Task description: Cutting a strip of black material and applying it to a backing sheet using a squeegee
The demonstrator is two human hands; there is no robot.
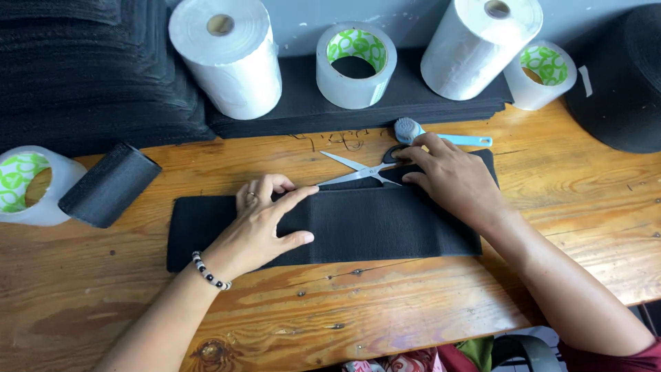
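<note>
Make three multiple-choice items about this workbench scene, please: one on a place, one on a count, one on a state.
1. Where do the scissors lie?
A. at the far edge of the black fabric strip
B. on a white roll
C. on the floor

2. How many big white paper rolls stand at the back?
A. one
B. two
C. four

3. How are the scissors' blades?
A. shut
B. open
C. hidden

Answers:
1 A, they rest on the wooden table by the strip's far edge, at the right hand.
2 B, one white roll on the left, another on the right.
3 B, the blades spread toward the left hand, which lies flat on the strip.
</note>
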